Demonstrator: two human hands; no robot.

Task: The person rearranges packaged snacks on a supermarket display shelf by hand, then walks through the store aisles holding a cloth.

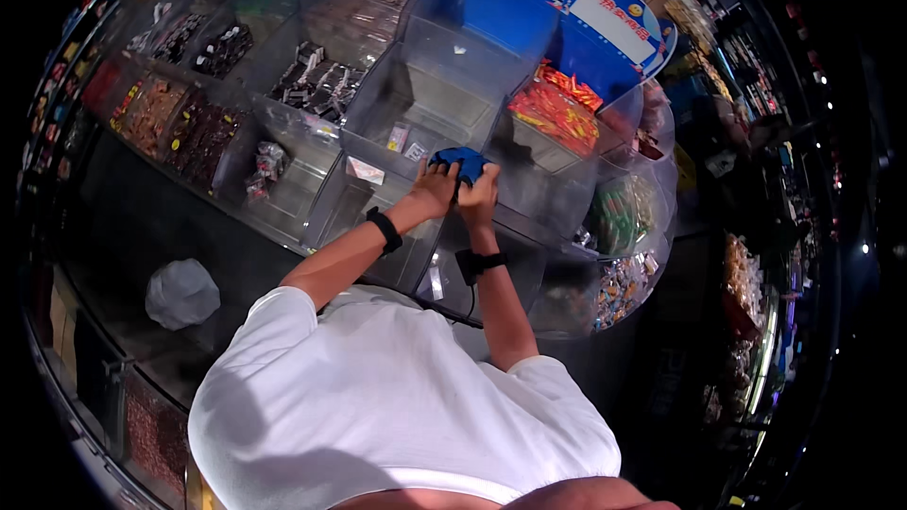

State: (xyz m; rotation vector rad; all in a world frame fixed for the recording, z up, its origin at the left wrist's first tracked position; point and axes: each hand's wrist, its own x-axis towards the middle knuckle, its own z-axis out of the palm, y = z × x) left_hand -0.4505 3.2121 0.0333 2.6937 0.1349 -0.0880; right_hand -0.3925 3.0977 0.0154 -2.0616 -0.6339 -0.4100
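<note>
A crumpled dark blue cloth (463, 161) is gripped by both hands at the front wall of a clear plastic bin (444, 99). My left hand (433, 191) has its fingers bent over the cloth's near left side. On the cloth's right side, my right hand (480, 189) is closed with the thumb side up. The two hands are close together, and each wrist wears a black band. Inside that bin, near its front left corner, lie a small packet (398, 138) and a white tag (416, 151). Part of the cloth is hidden beneath my fingers.
Tiered clear bins surround my hands. Dark wrapped sweets (321, 85) fill one to the left, and red-orange packets (557, 109) one to the right. Blue sign boards (614, 24) rise behind. A white bag-like bundle (182, 294) sits on the floor at left.
</note>
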